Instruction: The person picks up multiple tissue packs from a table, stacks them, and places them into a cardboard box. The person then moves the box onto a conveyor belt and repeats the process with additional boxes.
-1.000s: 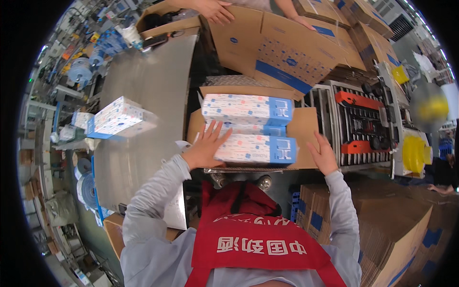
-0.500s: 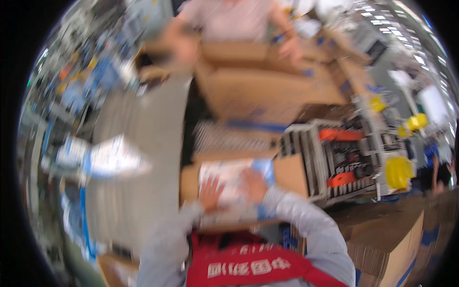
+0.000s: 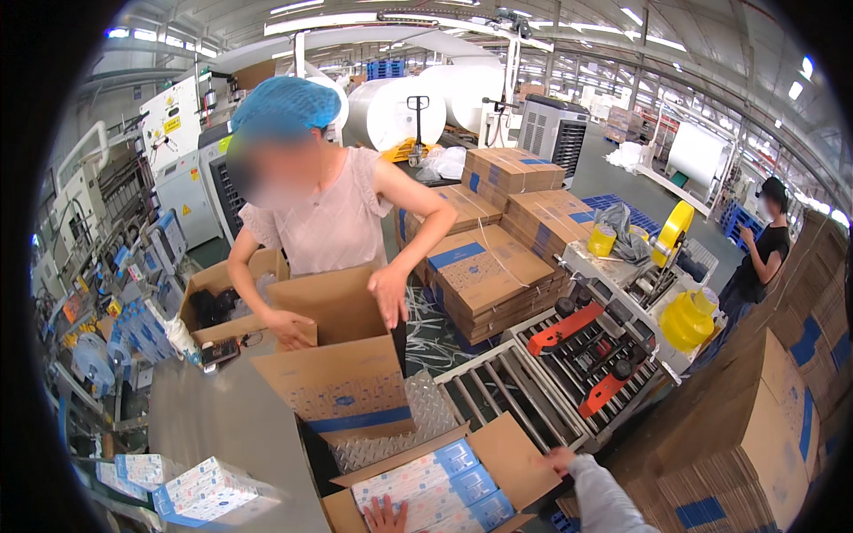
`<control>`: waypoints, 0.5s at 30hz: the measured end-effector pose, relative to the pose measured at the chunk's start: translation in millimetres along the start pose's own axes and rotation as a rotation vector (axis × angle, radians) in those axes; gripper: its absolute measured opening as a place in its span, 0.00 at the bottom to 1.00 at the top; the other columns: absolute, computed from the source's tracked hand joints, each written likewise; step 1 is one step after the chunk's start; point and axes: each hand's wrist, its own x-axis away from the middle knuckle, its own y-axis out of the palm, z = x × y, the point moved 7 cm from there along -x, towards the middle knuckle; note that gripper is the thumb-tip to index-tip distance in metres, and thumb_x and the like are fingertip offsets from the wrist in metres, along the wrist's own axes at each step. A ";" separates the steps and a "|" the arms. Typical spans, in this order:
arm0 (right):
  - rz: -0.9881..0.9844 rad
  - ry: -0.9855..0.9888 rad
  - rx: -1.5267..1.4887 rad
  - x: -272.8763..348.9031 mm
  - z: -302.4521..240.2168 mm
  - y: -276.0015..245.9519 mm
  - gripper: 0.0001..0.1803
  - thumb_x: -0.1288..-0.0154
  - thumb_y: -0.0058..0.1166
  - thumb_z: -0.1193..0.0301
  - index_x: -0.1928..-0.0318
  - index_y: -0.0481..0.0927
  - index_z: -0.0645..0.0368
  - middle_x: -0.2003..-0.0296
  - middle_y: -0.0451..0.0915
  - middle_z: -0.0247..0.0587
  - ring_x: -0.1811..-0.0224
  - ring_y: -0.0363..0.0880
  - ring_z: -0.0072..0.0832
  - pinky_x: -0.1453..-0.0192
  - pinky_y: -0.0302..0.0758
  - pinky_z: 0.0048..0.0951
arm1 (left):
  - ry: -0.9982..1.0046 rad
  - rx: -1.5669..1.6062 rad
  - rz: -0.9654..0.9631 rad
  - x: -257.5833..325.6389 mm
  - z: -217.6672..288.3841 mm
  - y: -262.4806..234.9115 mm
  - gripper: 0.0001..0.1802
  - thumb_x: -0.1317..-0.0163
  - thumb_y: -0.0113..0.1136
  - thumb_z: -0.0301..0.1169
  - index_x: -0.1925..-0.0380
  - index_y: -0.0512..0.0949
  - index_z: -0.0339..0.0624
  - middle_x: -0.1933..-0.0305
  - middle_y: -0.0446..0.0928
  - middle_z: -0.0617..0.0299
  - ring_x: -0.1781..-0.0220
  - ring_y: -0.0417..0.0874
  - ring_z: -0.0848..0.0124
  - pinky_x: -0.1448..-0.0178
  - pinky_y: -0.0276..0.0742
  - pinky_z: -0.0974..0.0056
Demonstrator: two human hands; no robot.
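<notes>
while the head is tipped up, only the bottom edge shows the person's own work: an open cardboard carton, brown, flaps spread outward, used as the landmark below. inside the carton lie flat white-and-blue wrapped packs, side by side, printed pattern on white with blue ends, filling most of the opening.

largest first: behind the carton, a second big cardboard box with a blue stripe stands tilted on the steel table, held by a co-worker in a blue hair net and pink top, one hand on its inner flap, the other on its far side. right of the carton, a roller conveyor runs into a taping machine with red arms. far behind the carton, stacks of flat cartons. right of the carton, more flattened cardboard. left of the carton, a loose white-and-blue pack on the table edge.

left hand: flat, fingers spread, pressing on top of the packs in the carton, not clenched on anything. right hand: at the carton's right flap, touching its edge; mostly cut off by the sleeve, cannot tell if it grips the flap.
</notes>
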 end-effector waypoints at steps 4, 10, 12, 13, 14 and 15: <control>-0.145 -0.640 0.397 12.2 -37.0 55.1 0.31 0.38 0.53 0.44 0.48 0.80 0.56 0.54 0.82 0.42 0.44 0.75 0.34 0.40 0.69 0.31 | -0.078 -0.063 -0.094 -8.8 4.9 -0.5 0.51 0.48 0.52 0.66 0.29 0.54 0.51 0.24 0.42 0.46 0.24 0.33 0.43 0.28 0.27 0.34; -0.120 -0.710 0.802 -46.7 -159.7 30.7 0.40 0.45 0.50 0.35 0.63 0.83 0.67 0.68 0.82 0.58 0.62 0.83 0.48 0.59 0.77 0.42 | -0.222 -0.750 0.202 -39.8 -27.8 1.0 0.39 0.40 0.53 0.54 0.35 0.63 0.40 0.34 0.64 0.44 0.32 0.60 0.42 0.33 0.60 0.48; -0.117 -0.691 0.879 -31.7 -184.1 5.4 0.40 0.45 0.51 0.37 0.65 0.82 0.69 0.68 0.82 0.60 0.61 0.82 0.49 0.58 0.77 0.42 | -0.802 -0.749 0.564 -11.9 -24.7 -9.4 0.35 0.37 0.52 0.50 0.36 0.64 0.40 0.34 0.64 0.45 0.32 0.60 0.45 0.33 0.61 0.50; -0.044 -0.692 0.896 -30.2 -185.7 -20.1 0.39 0.45 0.51 0.38 0.65 0.82 0.68 0.67 0.81 0.60 0.61 0.82 0.49 0.57 0.77 0.42 | -0.815 -0.743 0.572 -13.8 -16.4 2.5 0.35 0.37 0.52 0.50 0.36 0.64 0.40 0.34 0.64 0.45 0.32 0.60 0.45 0.33 0.61 0.50; 0.028 -0.694 0.912 -30.0 -183.8 -46.7 0.38 0.44 0.51 0.39 0.65 0.82 0.68 0.67 0.81 0.61 0.61 0.82 0.49 0.57 0.77 0.43 | -1.177 -0.457 0.725 10.1 -26.7 11.7 0.34 0.36 0.54 0.47 0.35 0.61 0.42 0.33 0.62 0.48 0.31 0.59 0.49 0.32 0.60 0.51; 0.090 -0.697 0.935 -30.1 -179.6 -71.5 0.37 0.44 0.51 0.40 0.65 0.82 0.68 0.67 0.81 0.61 0.61 0.82 0.49 0.56 0.77 0.43 | -1.185 -0.124 0.552 15.2 -44.4 35.8 0.36 0.37 0.55 0.45 0.33 0.58 0.43 0.32 0.60 0.50 0.30 0.58 0.52 0.31 0.58 0.51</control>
